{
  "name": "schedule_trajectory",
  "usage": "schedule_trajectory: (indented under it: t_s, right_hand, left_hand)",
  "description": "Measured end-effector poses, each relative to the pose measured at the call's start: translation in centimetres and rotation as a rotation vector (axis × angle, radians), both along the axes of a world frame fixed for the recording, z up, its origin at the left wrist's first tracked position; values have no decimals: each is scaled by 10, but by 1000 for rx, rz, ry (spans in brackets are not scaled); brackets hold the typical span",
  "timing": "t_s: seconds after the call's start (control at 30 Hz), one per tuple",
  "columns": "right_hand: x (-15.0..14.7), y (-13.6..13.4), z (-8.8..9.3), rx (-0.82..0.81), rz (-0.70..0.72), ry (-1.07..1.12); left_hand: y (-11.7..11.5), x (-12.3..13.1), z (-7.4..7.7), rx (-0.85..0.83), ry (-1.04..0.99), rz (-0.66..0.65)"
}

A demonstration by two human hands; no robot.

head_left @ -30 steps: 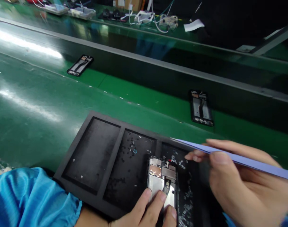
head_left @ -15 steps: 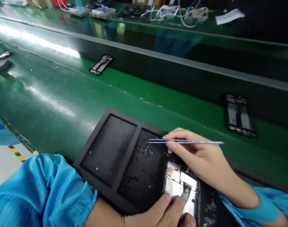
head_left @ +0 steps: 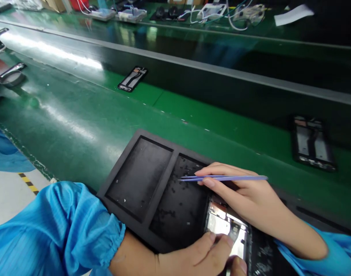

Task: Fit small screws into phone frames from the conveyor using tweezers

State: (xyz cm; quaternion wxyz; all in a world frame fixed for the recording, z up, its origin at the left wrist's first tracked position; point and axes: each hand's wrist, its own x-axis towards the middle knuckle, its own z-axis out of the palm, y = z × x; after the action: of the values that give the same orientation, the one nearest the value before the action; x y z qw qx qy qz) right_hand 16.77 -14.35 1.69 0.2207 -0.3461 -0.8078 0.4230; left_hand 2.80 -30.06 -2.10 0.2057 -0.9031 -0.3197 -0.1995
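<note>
My right hand (head_left: 238, 188) pinches a pair of purple tweezers (head_left: 238, 178), whose tips point left over the middle compartment of a black foam tray (head_left: 166, 168). Small dark pieces (head_left: 172, 189) lie scattered in that compartment, just below the tips. Whether the tips hold a piece is too small to tell. My left hand (head_left: 204, 251) rests its fingers on an opened phone frame (head_left: 218, 222) with a silvery inside, at the tray's right part. The fingers press on its lower left side, and the lower end is partly hidden.
Two similar phone frames lie on the green strip beyond, one far left (head_left: 132, 79) and one at right (head_left: 313, 143). Cables and small devices (head_left: 212, 11) stand on the back shelf. A roll of tape (head_left: 12, 78) sits at far left, near another person's blue sleeve (head_left: 8, 149).
The tweezer tips have dropped slightly toward the small dark pieces, and the tweezers' arms look closer together. The view has shifted a little; the left hand stays on the phone frame.
</note>
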Motion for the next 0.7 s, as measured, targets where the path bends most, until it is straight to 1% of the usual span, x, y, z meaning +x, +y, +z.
schedule_trajectory:
  t_s: [0.13, 0.23, 0.33, 0.5, 0.6, 0.7]
  right_hand:
    - [1, -1, -1, -25, -13, -29]
    - [2, -1, -2, -30, -77, -22]
    - [1, -1, -3, -108, -133, 5]
    - [1, -1, -5, -201, -171, 20]
    - [-1, -1, -4, -230, -189, 23]
    - [-2, -1, -3, -226, -203, 31]
  left_hand:
    - [-2, -1, 1, -18, -26, -18]
    - [-2, 0, 1, -27, -42, -21]
    - [-2, -1, 2, -42, -46, -36]
    - [-2, 1, 1, -40, -69, -62]
    - [-4, 3, 0, -48, -82, -67]
    - [-5, 3, 0, -60, -84, -63]
